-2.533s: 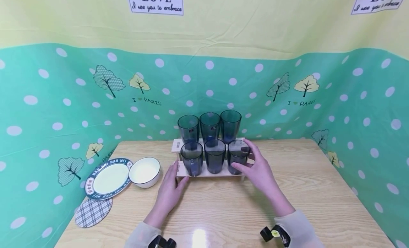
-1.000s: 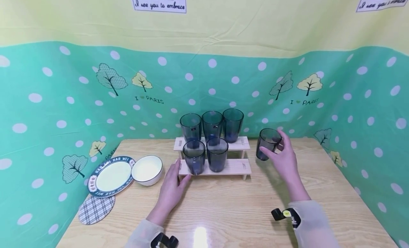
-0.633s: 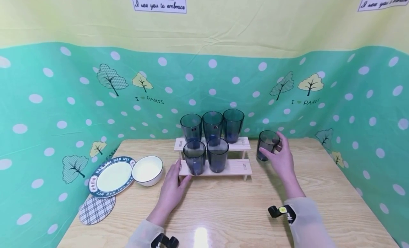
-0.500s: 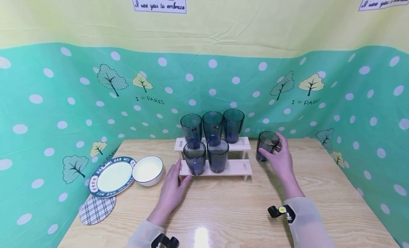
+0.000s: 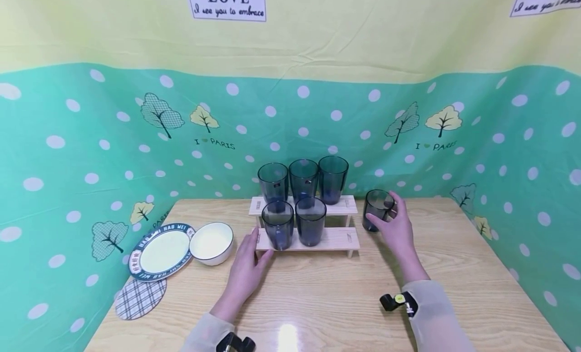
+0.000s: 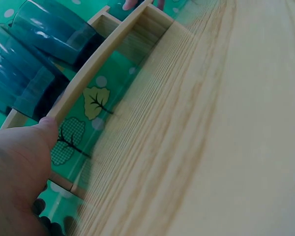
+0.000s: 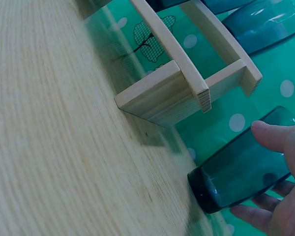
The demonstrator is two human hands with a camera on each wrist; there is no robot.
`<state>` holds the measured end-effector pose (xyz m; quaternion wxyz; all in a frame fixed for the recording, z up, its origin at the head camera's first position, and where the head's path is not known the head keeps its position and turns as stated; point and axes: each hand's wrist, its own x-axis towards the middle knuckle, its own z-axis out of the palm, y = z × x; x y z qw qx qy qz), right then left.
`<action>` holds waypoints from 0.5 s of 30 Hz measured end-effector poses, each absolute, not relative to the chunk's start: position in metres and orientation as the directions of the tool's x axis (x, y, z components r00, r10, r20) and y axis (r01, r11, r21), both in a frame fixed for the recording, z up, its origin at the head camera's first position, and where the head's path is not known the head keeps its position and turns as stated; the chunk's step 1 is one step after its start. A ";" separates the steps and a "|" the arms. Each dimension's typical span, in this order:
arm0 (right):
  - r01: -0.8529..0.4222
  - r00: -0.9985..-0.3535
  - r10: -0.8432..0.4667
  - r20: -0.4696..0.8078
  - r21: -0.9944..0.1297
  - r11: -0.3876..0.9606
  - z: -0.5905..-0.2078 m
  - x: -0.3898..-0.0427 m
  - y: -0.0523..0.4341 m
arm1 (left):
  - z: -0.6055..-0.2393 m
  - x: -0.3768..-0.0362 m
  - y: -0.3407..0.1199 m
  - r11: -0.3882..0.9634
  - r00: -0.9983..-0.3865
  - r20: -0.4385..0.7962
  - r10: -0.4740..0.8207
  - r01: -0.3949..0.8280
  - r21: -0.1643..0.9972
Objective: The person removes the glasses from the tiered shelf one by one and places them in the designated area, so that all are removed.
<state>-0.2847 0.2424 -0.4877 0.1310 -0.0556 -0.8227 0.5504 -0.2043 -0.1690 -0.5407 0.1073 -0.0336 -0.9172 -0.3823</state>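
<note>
Holding a dark glass tumbler, the right hand is just right of the two-tier wooden rack in head view. Thumb on the near side, fingers round the far side, spread to the glass's width. Tumbler about upright, mouth up, low over or on the tabletop. Left hand grips the left end of the rack's lower shelf: thumb at front edge, fingers along the side, gap about the board end. Lower shelf has two front tumblers, bare board to their right. Upper shelf has three back tumblers in a row, close together. Left of rack: white bowl with dark rim, beside an oval plate with blue lettered border; plaid mat partly under plate's near edge. Polka-dot cloth behind.

Left wrist view: thumb pressed on the shelf's front edge, tumblers standing just behind it. Other left fingers hidden, cannot tell their exact curl.

Right wrist view: thumb on one side of the held tumbler, fingers on the opposite side, glass between. Rack end near but apart from it. Base contact with tabletop: cannot tell.
</note>
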 end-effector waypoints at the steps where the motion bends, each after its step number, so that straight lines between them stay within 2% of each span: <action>1: -0.054 -0.960 0.231 0.156 -0.917 0.396 -0.488 -0.285 0.243 | -0.541 -0.204 -0.169 0.705 -0.975 0.220 -0.021 0.142 0.695; 8: -0.077 -0.962 0.193 0.193 -0.871 0.486 -0.493 -0.285 0.245 | -0.540 -0.204 -0.169 0.703 -0.976 0.215 -0.020 0.139 0.698; 15: -0.114 -0.958 0.181 0.224 -0.871 0.479 -0.500 -0.287 0.246 | -0.540 -0.203 -0.168 0.703 -0.970 0.240 -0.019 0.158 0.694</action>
